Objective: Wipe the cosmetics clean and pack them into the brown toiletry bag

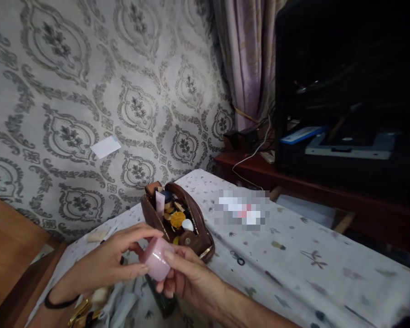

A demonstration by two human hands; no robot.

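Note:
A small pink jar (pixel 156 260) is between my two hands, in front of a brown bag. My left hand (pixel 121 255), with a dark band on its wrist, has fingers and thumb on the jar's left side. My right hand (pixel 191 278) pinches the jar from the right. Behind them the brown zip bag (pixel 200 228) gapes, holding several cosmetics, among them a pale tube (pixel 160 203), a yellow round container (pixel 178 219) and a white cap (pixel 187 225). Under my hands lies a dark bottle (pixel 164 304), partly hidden.
Several loose items, some gold-coloured (pixel 78 312), lie at the lower left on the patterned cloth (pixel 280 273). A blurred item (pixel 242 210) lies right of the bag. A wooden panel (pixel 13 255) stands at left; a dark red cabinet (pixel 259 173) with a white cable is at back right.

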